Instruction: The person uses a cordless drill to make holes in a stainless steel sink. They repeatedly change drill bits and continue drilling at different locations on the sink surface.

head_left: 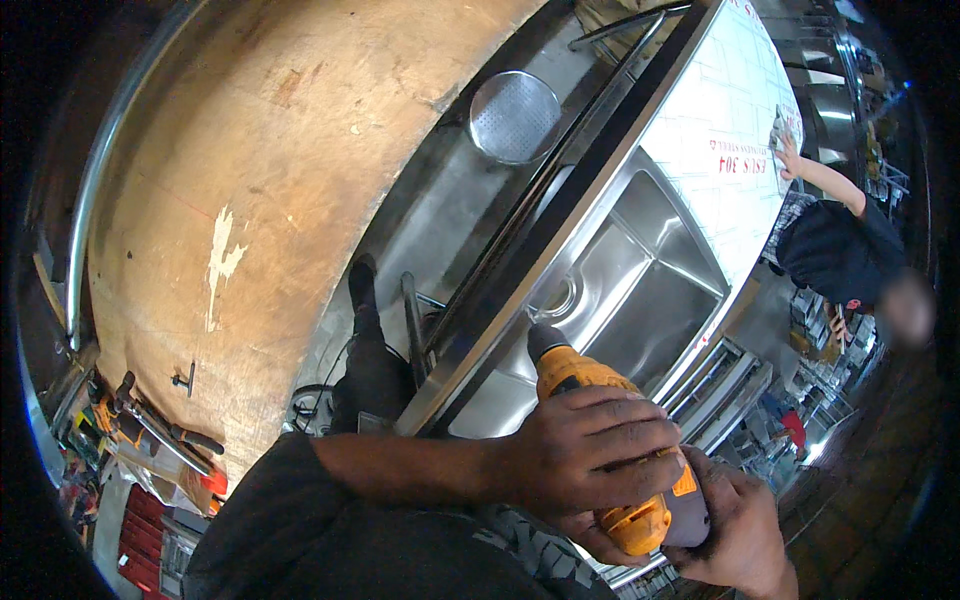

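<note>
An orange and dark grey power drill (pixel 585 370) is held in both my hands. My left hand (pixel 610 445) wraps over the top of its body, fingers curled. Closed around its rear end, near the grip, is my right hand (pixel 735 525); part of the handle is hidden by my hands. The drill's dark nose points up and left, at the near rim of a stainless steel sink (pixel 640 250), close to the round drain hole. Whether the bit touches the metal I cannot make out. The sink basin sits in a steel counter (pixel 500 340) with a dark edge.
White printed film (pixel 705 110) covers the counter's far part, where another person's hand (pixel 788 160) rests. A wooden table (pixel 270 180) stands left, bearing a T-handled tool (pixel 184 379) and several hand tools (pixel 165 425). A round perforated stool (pixel 515 115) stands between; metal racks are at right.
</note>
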A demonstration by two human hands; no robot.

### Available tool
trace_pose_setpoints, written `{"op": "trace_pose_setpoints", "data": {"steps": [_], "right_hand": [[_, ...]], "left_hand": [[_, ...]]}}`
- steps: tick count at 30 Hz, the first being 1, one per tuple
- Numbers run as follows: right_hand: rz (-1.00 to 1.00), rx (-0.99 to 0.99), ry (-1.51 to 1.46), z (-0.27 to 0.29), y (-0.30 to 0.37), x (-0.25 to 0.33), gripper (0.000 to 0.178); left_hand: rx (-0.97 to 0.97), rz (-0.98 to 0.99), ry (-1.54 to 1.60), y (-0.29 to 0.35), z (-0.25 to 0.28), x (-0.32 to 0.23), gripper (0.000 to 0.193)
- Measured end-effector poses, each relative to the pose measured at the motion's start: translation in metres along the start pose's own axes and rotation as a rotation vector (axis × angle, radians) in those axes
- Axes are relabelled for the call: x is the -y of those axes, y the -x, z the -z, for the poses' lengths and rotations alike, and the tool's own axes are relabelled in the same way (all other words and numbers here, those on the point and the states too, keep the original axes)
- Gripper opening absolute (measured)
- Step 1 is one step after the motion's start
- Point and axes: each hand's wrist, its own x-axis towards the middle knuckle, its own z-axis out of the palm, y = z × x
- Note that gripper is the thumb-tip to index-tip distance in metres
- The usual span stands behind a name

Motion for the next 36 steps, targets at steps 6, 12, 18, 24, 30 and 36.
{"op": "trace_pose_setpoints", "data": {"steps": [6,12,18,24,30,36], "right_hand": [[-0.057,0.070,-0.004,-0.002,0.000,-0.006,0.086],[0.089,-0.080,0.053,-0.003,-0.004,-0.004,0.083],[-0.013,0.097,0.054,0.012,-0.008,-0.005,0.088],[-0.029,0.081,0.000,0.017,-0.011,-0.011,0.096],[-0.039,0.104,0.014,0.012,-0.003,-0.030,0.098],[-0.021,0.002,-0.044,-0.006,0.002,-0.043,0.090]], "left_hand": [[0.032,0.030,-0.008,0.005,0.000,-0.006,0.054],[0.006,0.002,-0.017,0.011,0.002,-0.001,0.059],[-0.027,-0.200,-0.124,0.007,0.001,0.022,0.028],[0.009,0.028,0.003,0.002,-0.002,0.001,0.057],[0.031,0.072,0.007,-0.005,-0.009,-0.001,0.037],[0.078,0.074,-0.025,0.000,-0.018,-0.003,0.031]]}}
